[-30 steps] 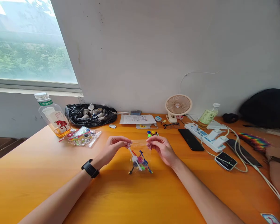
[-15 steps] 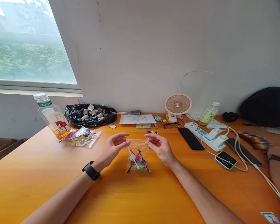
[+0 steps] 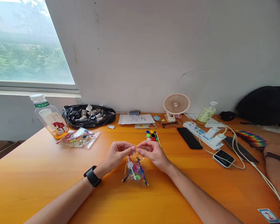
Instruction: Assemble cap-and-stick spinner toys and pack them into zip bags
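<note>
A clear plastic bag (image 3: 135,174) hangs between my hands just over the wooden table (image 3: 102,202). Inside it are small coloured plastic parts, among them a white arrow-shaped piece (image 3: 131,168) and a blue one. My left hand (image 3: 119,154), with a black watch on its wrist, pinches the bag's top edge. My right hand (image 3: 154,154) pinches the same edge close beside it, thumbs nearly touching. Beyond my right hand lie several coloured round pieces (image 3: 150,133) and thin sticks. More clear bags of coloured parts (image 3: 81,138) lie to the left.
A large bottle (image 3: 50,118) and a black bag of scraps (image 3: 88,116) stand back left. Papers (image 3: 136,119), a small fan (image 3: 176,104) and glasses (image 3: 170,124) line the wall. Right are a phone (image 3: 189,138), a power strip (image 3: 202,135), cables and another person's arm (image 3: 275,168).
My hands have come together along the bag's top edge and moved slightly lower. The bag hangs lower, and the coloured round pieces behind now show more.
</note>
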Action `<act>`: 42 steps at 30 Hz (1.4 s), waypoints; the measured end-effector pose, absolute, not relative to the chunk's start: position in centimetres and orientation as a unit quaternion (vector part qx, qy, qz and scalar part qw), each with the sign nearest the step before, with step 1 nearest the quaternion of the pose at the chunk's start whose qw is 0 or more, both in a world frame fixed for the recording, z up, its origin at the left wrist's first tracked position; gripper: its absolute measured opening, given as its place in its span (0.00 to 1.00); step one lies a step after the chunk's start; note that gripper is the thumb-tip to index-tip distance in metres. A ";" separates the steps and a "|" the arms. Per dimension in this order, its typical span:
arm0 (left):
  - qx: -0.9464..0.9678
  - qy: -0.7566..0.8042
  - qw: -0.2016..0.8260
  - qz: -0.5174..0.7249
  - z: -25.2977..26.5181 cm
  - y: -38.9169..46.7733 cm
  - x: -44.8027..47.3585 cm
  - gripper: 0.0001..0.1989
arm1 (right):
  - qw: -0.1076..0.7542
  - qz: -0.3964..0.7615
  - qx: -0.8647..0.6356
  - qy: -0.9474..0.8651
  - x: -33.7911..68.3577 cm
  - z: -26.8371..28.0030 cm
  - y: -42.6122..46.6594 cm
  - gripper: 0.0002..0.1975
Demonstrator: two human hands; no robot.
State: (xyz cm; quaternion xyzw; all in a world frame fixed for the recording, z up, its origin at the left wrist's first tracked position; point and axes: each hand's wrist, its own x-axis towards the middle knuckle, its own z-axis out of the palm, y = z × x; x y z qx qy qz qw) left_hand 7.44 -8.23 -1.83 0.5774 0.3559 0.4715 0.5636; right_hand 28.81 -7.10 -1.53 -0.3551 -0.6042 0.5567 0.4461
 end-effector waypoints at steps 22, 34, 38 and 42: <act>0.556 0.367 0.570 0.481 -2.3 -6.1 4.8 0.12 | 0.491 0.588 -0.335 -0.548 30.7 -1.5 -5.7 0.09; 0.567 0.373 0.546 0.492 -2.1 -6.4 5.5 0.20 | 0.484 0.499 -0.371 -0.616 30.3 -1.8 -5.9 0.13; 0.593 0.345 0.531 0.496 -2.5 -6.1 5.4 0.20 | 0.488 0.478 -0.382 -0.622 30.3 -2.1 -5.7 0.15; 0.628 0.342 0.504 0.484 -2.8 -5.6 5.1 0.17 | 0.503 0.469 -0.379 -0.620 30.3 -2.4 -5.4 0.10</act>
